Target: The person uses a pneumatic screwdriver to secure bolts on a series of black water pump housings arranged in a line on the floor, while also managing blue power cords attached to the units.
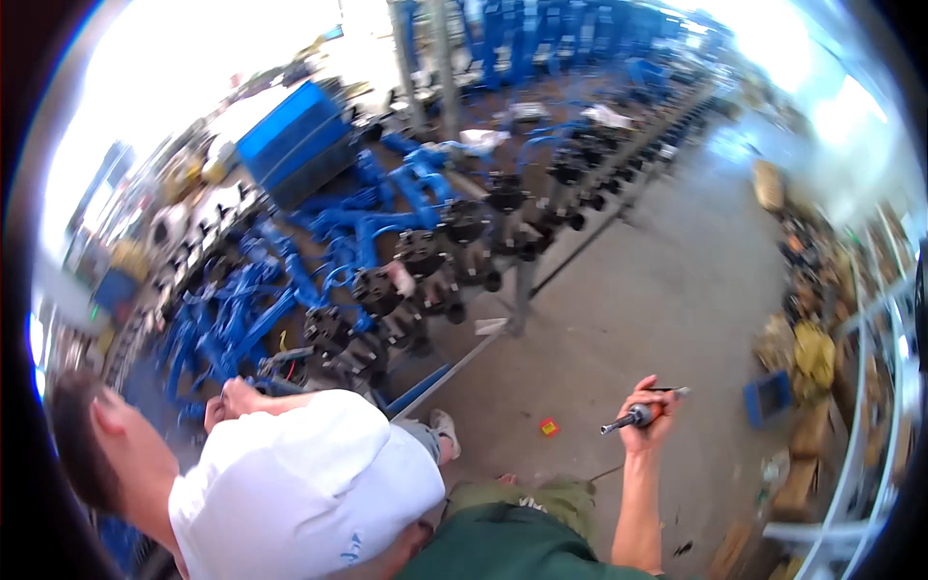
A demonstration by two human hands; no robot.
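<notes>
My right hand is closed around a driver tool with an orange and dark body and a metal socket-like tip pointing left. It is held out over the floor, apart from the bench. A slim metal end shows on the far side of the same hand; whether it belongs to the tool I cannot tell. My left hand does not show. A patch of skin appears between my green shirt and the co-worker's white shirt, and whose it is stays unclear.
At left a co-worker in a white shirt leans over the bench. Black round metal assemblies line its edge, with blue castings behind. A blue crate stands among them. A small red-yellow box lies on the floor; cartons line the right.
</notes>
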